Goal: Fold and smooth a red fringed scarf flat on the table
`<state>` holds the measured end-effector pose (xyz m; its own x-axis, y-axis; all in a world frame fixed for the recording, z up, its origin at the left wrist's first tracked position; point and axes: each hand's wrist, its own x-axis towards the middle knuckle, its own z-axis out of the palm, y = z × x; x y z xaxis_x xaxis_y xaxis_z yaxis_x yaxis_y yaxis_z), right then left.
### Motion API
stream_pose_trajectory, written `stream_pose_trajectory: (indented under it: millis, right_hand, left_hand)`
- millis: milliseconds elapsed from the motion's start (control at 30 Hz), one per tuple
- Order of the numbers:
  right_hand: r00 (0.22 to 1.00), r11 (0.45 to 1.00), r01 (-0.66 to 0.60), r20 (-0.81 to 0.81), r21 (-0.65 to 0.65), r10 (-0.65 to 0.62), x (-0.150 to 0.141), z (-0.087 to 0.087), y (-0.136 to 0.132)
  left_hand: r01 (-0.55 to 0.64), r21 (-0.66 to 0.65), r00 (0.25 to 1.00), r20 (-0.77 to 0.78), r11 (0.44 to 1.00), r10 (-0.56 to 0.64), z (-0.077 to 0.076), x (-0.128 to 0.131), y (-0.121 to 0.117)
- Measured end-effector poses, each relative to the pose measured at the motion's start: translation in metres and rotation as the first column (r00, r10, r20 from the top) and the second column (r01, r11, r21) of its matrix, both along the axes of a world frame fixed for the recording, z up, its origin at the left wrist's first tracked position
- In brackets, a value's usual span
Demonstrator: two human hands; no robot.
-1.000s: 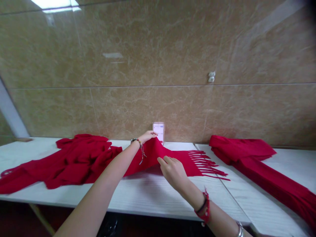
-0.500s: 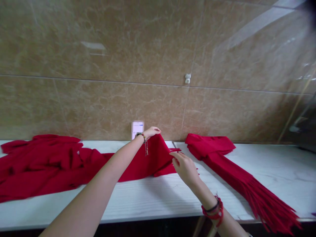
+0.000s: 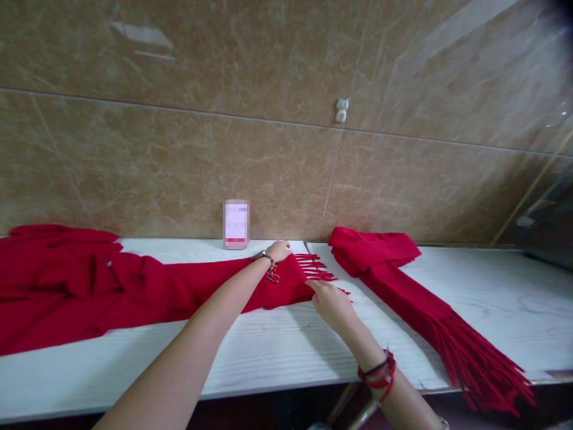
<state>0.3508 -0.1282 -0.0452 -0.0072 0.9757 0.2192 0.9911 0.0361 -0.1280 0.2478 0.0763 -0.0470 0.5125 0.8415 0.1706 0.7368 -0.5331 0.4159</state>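
A red fringed scarf [image 3: 215,278] stretches along the white table, its left part heaped in loose folds and its right end laid flat. My left hand [image 3: 280,251] is closed on the far corner of that end, beside the fringe. At the near corner my right hand [image 3: 330,300] has its fingers pressed together on the cloth, partly covering the fringe. Some of the left fingers are turned out of sight. To the right lies a second red scarf [image 3: 403,304], folded over at its top, with its long fringe hanging past the table's front edge.
A phone [image 3: 236,224] with a lit, blurred screen leans against the brown tiled wall [image 3: 179,155]. Higher up, a small white cat-shaped piece [image 3: 342,110] is fixed to the tile. The white table [image 3: 264,346] has a seam between the scarves. A dark object [image 3: 546,224] stands far right.
The scarf end that my left hand held raised has come down flat on the table, and its fringe now shows spread out. My right hand stays by the near corner. The view has shifted slightly.
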Motion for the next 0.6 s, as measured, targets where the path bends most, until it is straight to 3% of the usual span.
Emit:
stream_pose_trajectory:
  millis: [133,267,367,433,600]
  right_hand:
    - [0.986,0.982,-0.164,0.057,0.095,0.159,0.005,-0.008,0.003]
    - [0.910,0.907,-0.411,-0.017,0.091,0.414,0.014,-0.021,0.010]
    - [0.889,0.890,-0.445,-0.071,0.097,0.452,0.017,-0.027,0.015]
    - [0.885,0.886,-0.452,-0.075,0.106,0.460,0.018,-0.028,0.016]
    - [0.890,0.890,-0.450,-0.044,0.076,0.454,0.018,-0.024,0.015]
  left_hand:
    - [0.006,0.111,1.000,-0.028,0.994,-0.003,0.010,-0.017,-0.030]
    - [0.163,0.241,0.979,-0.159,0.957,-0.127,0.014,-0.058,-0.076]
    - [0.305,0.156,0.915,-0.321,0.940,-0.243,0.010,-0.095,-0.113]
    - [0.379,0.186,0.877,-0.384,0.906,-0.289,0.007,-0.115,-0.133]
    - [0.433,0.289,0.848,-0.452,0.854,-0.277,0.008,-0.141,-0.151]
